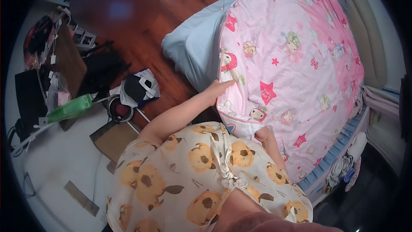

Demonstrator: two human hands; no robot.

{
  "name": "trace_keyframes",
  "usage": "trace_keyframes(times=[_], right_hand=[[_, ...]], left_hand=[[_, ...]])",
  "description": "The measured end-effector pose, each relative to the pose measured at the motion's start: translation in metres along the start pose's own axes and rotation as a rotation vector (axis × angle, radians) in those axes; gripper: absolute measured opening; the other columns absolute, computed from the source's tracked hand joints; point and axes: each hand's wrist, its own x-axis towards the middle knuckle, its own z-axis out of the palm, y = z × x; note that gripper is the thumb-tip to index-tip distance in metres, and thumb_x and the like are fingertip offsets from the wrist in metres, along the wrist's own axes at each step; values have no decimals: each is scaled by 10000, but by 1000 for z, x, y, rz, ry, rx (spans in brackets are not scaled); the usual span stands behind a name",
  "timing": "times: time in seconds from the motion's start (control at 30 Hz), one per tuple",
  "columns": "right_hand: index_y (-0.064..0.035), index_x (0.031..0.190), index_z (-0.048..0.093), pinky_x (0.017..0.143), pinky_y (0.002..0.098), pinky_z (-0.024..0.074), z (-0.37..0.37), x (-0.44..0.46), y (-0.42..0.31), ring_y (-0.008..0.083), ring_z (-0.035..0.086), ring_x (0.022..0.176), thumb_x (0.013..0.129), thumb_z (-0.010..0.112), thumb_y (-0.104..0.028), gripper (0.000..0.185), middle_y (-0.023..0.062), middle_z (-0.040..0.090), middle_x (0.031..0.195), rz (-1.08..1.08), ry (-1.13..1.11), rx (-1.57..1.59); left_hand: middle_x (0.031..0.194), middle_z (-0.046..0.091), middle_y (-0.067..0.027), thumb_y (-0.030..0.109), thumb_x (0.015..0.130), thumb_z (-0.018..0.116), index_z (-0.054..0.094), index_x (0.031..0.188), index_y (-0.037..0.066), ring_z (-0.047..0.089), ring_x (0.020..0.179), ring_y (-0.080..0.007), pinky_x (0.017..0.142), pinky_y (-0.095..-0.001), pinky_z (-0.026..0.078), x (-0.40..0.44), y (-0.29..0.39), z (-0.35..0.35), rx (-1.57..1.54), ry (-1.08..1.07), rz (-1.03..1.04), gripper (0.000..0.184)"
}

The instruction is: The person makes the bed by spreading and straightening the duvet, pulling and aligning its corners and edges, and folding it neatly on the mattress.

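A pink quilt (pixel 317 90) printed with red stars and cartoon figures spreads across the bed. My left hand (pixel 222 91) is closed on its near left edge, the thumb lying on top of the fabric. Lower down, my right hand (pixel 264 134) grips the quilt's near edge in a closed hold, close to my body. Between the two hands the edge is folded, and a paler strip of cloth shows. Light blue bedding (pixel 193 43) lies beneath and sticks out at the left.
Dark reddish wooden floor (pixel 171 0) runs along the left of the bed. A white desk (pixel 60 163) carries a green packet (pixel 71 108). Beyond it are a cardboard box (pixel 113 139) and a black-and-white bag (pixel 139 88). Crumpled clothes (pixel 341 169) hang by the bed's right side.
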Motion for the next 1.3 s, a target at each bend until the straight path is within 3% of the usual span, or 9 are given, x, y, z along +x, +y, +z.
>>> trace_keyframes(times=[0.1, 0.2, 0.37, 0.43, 0.6, 0.77, 0.9, 1.03, 1.3], right_hand=[[-1, 1111, 552, 868, 311, 441, -20, -8, 9, 179, 554, 994, 743, 637, -41, 379, 80, 572, 1122, 43, 41, 55], [4, 1123, 546, 869, 309, 439, -42, -7, 22, 183, 557, 988, 743, 638, -50, 395, 78, 574, 1119, 55, 45, 106], [14, 1156, 525, 874, 310, 436, -65, 26, 29, 190, 554, 1004, 775, 612, -89, 405, 82, 568, 1131, 98, -8, -54], [14, 1188, 501, 882, 306, 428, -62, 35, -16, 183, 531, 1041, 814, 578, -158, 419, 101, 550, 1161, -143, -127, -667], [28, 1277, 388, 883, 310, 426, 24, 61, -118, 219, 522, 1062, 815, 565, -215, 551, 126, 543, 1168, -297, 211, -29], [29, 1194, 445, 820, 366, 440, 80, 174, -117, 341, 564, 959, 707, 575, -109, 522, 242, 584, 1004, -191, 591, -1081], [6, 1073, 523, 759, 381, 446, 86, 202, -83, 365, 577, 866, 665, 547, -56, 413, 259, 585, 890, -351, 672, -1017], [-26, 983, 559, 722, 415, 446, 101, 201, -79, 380, 582, 833, 665, 548, -53, 320, 214, 605, 850, -140, 558, -969], [-49, 936, 562, 678, 424, 455, 125, 268, -47, 384, 585, 797, 669, 568, -85, 269, 224, 601, 820, -126, 683, -1247]], left_hand=[[989, 617, -121, 129, 801, 588, 477, 1156, -11, 613, 889, -206, 777, -324, 493, 20, -19, -9, 268, 131, 64, 398], [939, 588, -235, 112, 755, 518, 450, 1196, 54, 556, 884, -405, 796, -432, 446, -4, -8, 8, 963, 290, 645, 450], [988, 574, -239, 61, 740, 494, 429, 1248, 77, 556, 898, -394, 775, -430, 454, -22, 20, 27, 1406, 0, 665, 512], [949, 582, -235, 70, 739, 495, 434, 1249, 87, 564, 874, -385, 759, -433, 457, -28, 34, 36, 1597, -216, 537, 514], [937, 594, -215, 76, 742, 475, 471, 1219, 115, 572, 865, -369, 754, -439, 453, 4, 36, 23, 1618, -463, 546, 478], [946, 608, -175, 87, 759, 448, 553, 1121, 122, 574, 872, -354, 765, -449, 440, 34, 90, -10, 1678, -725, 373, 379], [830, 623, -140, 189, 818, 501, 553, 1150, 100, 618, 716, -224, 649, -339, 486, 48, 150, -86, 1454, -817, 180, 348], [714, 603, -64, 202, 788, 521, 559, 1147, 85, 574, 557, -144, 575, -289, 479, 52, 214, -139, 1311, -518, -154, 379], [724, 601, -59, 194, 813, 526, 554, 1132, 42, 554, 538, -121, 545, -271, 470, 76, 278, -149, 1355, -360, 40, 354]])
